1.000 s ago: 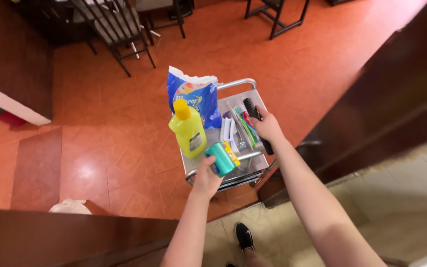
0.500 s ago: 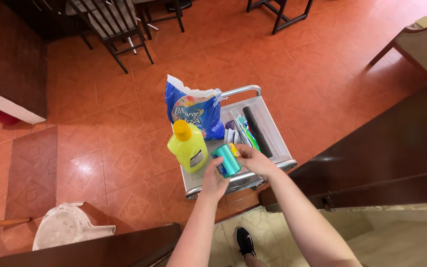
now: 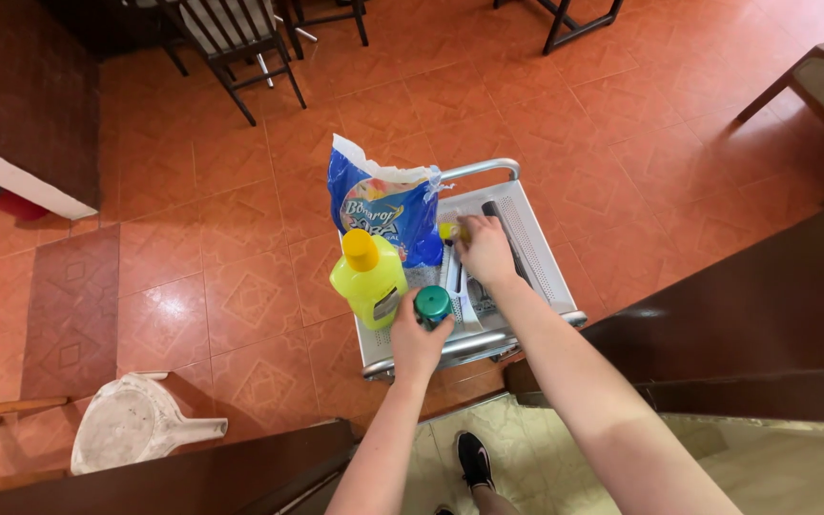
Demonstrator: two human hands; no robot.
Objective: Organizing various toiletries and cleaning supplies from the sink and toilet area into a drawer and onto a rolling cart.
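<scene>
A small metal cart point(image 3: 547, 272) stands on the orange tile floor below me. My left hand point(image 3: 419, 341) grips a teal round container point(image 3: 432, 304), held upright at the cart's near edge. My right hand point(image 3: 484, 250) reaches over the tray and holds a small yellow object point(image 3: 449, 231) next to the blue bag point(image 3: 384, 212). A yellow bottle with an orange cap point(image 3: 370, 278) stands on the cart's left side. White and green brushes and a long black tool point(image 3: 510, 250) lie in the tray, partly hidden under my right hand.
Dark wooden door panels flank me: one at the right point(image 3: 765, 315), one at the lower left point(image 3: 174, 482). Dark chairs point(image 3: 231, 38) stand farther off. A white cloth point(image 3: 135, 420) lies on the floor at left. My black shoe point(image 3: 474, 460) is on pale tile.
My right hand has moved from the teal container to the far part of the tray, carrying the small yellow object. The teal container now stands upright in my left hand.
</scene>
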